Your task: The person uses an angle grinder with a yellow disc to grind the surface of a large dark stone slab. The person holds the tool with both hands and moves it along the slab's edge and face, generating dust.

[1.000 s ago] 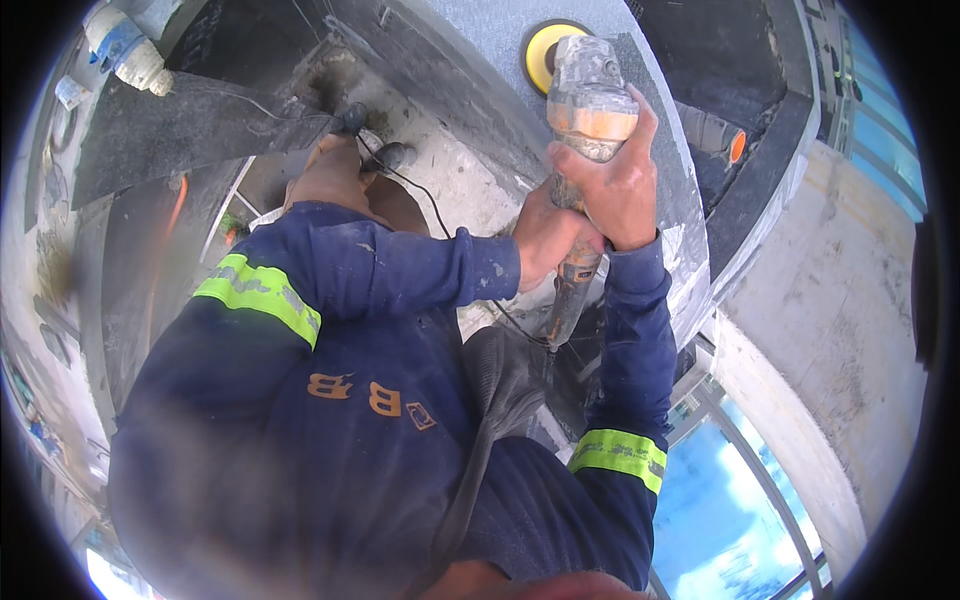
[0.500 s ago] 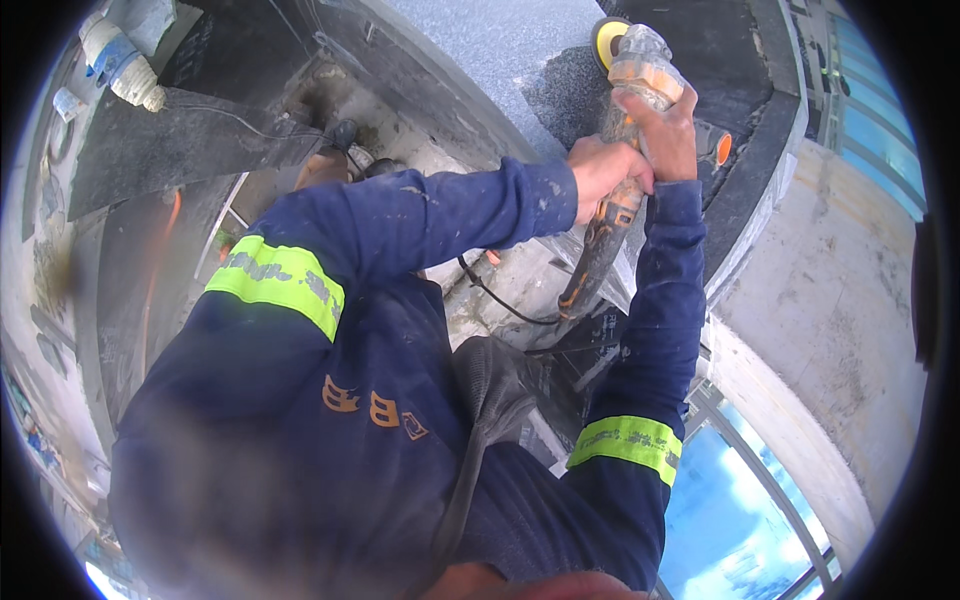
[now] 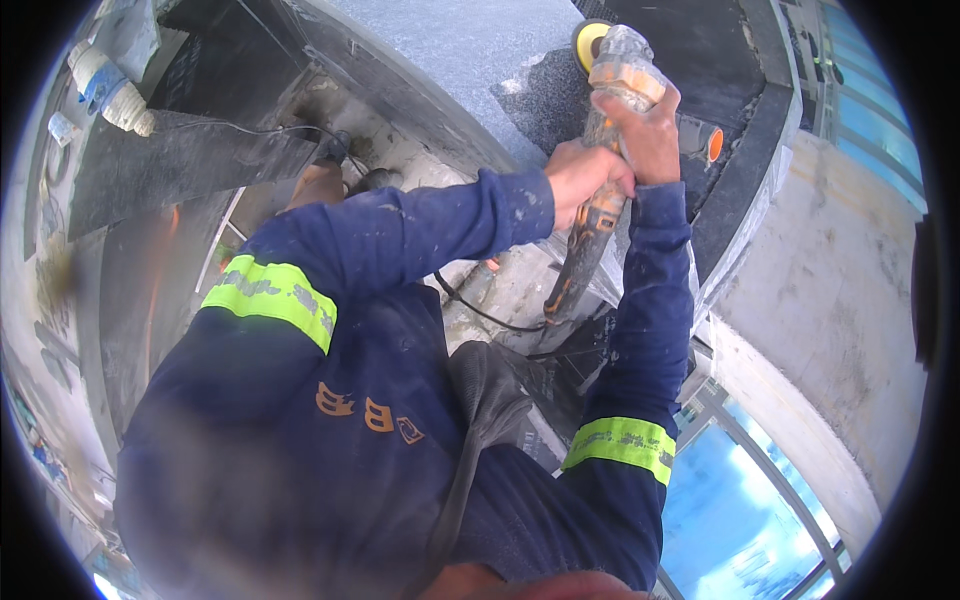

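Both of my hands hold a dusty orange-and-black angle grinder [image 3: 597,215], its body slanting up to the right. My left hand [image 3: 588,178] wraps round the middle of the body. Farther up, close to the grinder's head, my right hand [image 3: 648,132] is closed round it. A round yellow pad [image 3: 589,46] with a dark rim sits on the head, tilted on edge at the border of a grey speckled stone slab [image 3: 460,60]. Beside the pad, part of the slab's surface looks darker. Whether the pad touches the stone I cannot tell.
A black cord [image 3: 485,310] loops from the grinder's tail. An orange-rimmed pipe end [image 3: 714,144] lies right of my right hand, near a raised dark ledge [image 3: 745,160]. A wrapped white-and-blue roll [image 3: 110,88] stands at far left. Dark boards [image 3: 165,170] lean below it.
The grinder and both hands have shifted slightly left in view, and the surroundings have moved left a little too. My grip is the same.
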